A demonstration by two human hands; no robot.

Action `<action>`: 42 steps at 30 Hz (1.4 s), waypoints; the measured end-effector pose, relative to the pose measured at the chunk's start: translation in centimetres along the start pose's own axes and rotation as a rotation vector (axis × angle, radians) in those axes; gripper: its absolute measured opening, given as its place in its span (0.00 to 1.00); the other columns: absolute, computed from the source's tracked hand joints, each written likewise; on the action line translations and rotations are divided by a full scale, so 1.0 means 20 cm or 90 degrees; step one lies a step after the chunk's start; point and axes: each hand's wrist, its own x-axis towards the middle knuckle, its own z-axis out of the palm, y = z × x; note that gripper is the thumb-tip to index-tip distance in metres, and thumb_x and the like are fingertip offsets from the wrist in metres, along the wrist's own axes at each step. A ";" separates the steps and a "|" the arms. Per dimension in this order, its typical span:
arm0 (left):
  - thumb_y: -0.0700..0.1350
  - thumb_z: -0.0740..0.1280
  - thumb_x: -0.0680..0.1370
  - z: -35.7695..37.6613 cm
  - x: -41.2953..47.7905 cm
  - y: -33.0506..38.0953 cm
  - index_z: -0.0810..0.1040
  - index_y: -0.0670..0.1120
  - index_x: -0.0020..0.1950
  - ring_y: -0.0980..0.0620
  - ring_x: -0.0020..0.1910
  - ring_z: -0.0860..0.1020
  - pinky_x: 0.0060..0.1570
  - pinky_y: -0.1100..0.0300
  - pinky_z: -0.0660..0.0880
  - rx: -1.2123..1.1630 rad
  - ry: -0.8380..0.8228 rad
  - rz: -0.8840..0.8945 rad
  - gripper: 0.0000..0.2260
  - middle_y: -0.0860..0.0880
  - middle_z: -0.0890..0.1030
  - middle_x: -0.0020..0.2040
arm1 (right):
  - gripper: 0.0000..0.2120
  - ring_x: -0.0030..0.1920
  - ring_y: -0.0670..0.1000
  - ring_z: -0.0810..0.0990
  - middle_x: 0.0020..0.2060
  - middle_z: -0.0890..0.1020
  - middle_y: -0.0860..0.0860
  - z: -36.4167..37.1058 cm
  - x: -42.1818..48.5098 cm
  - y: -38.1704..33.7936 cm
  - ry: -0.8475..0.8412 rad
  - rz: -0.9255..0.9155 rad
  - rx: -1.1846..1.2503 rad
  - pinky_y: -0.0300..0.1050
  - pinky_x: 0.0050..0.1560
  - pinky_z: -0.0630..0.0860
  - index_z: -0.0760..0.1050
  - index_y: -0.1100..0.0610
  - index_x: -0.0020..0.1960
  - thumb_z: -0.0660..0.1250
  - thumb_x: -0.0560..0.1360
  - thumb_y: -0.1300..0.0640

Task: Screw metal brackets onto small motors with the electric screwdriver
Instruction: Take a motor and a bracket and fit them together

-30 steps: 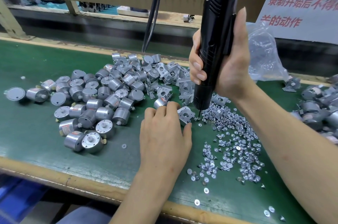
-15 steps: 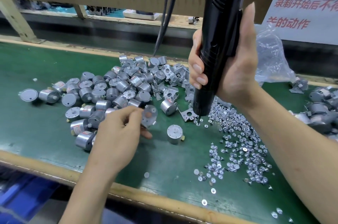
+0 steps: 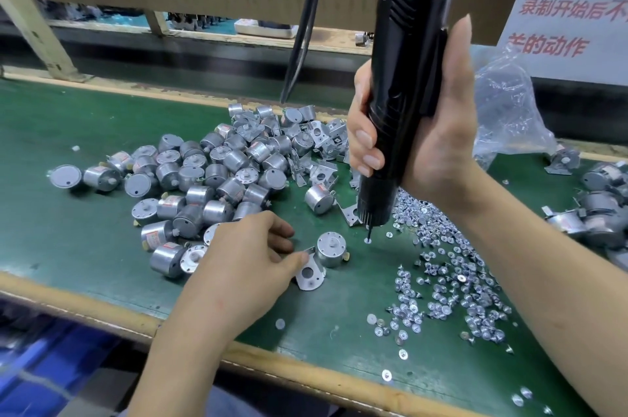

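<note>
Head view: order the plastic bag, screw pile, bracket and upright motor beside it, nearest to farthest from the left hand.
1. bracket, pinched by the left hand.
2. upright motor, just right of it.
3. screw pile, farther right.
4. plastic bag, far right, back.

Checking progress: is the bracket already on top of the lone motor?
No, the left hand holds the bracket beside the motor, whose top face is bare.

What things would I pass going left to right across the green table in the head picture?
Pile of motors, bracket, lone motor, screwdriver, heap of screws, more motors.
</note>
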 end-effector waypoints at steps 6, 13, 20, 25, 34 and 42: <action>0.41 0.73 0.74 0.02 -0.02 -0.01 0.81 0.55 0.40 0.68 0.36 0.78 0.36 0.77 0.70 0.007 0.055 0.039 0.08 0.60 0.79 0.31 | 0.34 0.25 0.53 0.70 0.29 0.72 0.54 0.02 0.00 -0.02 0.027 -0.034 -0.038 0.46 0.29 0.68 0.72 0.59 0.45 0.42 0.80 0.32; 0.42 0.74 0.74 0.01 -0.01 0.01 0.85 0.56 0.41 0.63 0.36 0.82 0.36 0.74 0.73 -0.182 0.131 0.077 0.08 0.62 0.83 0.36 | 0.33 0.26 0.53 0.72 0.30 0.75 0.52 0.05 0.00 -0.06 0.060 -0.061 -0.045 0.45 0.31 0.70 0.72 0.59 0.46 0.37 0.80 0.38; 0.45 0.74 0.74 0.09 0.01 0.05 0.85 0.55 0.42 0.62 0.37 0.82 0.40 0.68 0.77 -0.232 0.133 0.075 0.04 0.61 0.84 0.36 | 0.31 0.25 0.54 0.72 0.29 0.75 0.53 0.08 0.00 -0.07 0.082 -0.048 -0.059 0.47 0.31 0.69 0.72 0.60 0.46 0.39 0.79 0.38; 0.48 0.73 0.75 0.12 0.03 0.04 0.85 0.56 0.42 0.64 0.37 0.81 0.37 0.74 0.71 -0.219 0.116 0.064 0.03 0.62 0.83 0.36 | 0.31 0.25 0.53 0.72 0.29 0.75 0.52 0.11 0.00 -0.08 0.092 -0.053 -0.068 0.45 0.30 0.69 0.71 0.60 0.45 0.39 0.79 0.38; 0.60 0.75 0.66 0.09 -0.01 -0.03 0.75 0.61 0.62 0.66 0.55 0.78 0.45 0.71 0.73 -0.147 -0.021 0.163 0.26 0.68 0.79 0.56 | 0.32 0.25 0.53 0.72 0.28 0.74 0.52 0.16 0.00 -0.05 0.114 -0.093 -0.088 0.46 0.32 0.73 0.71 0.59 0.45 0.35 0.79 0.40; 0.49 0.77 0.71 0.11 -0.02 -0.01 0.79 0.56 0.60 0.68 0.45 0.78 0.45 0.76 0.68 -0.100 0.002 0.211 0.19 0.65 0.81 0.50 | 0.31 0.24 0.54 0.71 0.28 0.75 0.52 0.18 -0.01 0.00 0.126 -0.100 -0.062 0.45 0.31 0.71 0.72 0.58 0.45 0.39 0.78 0.38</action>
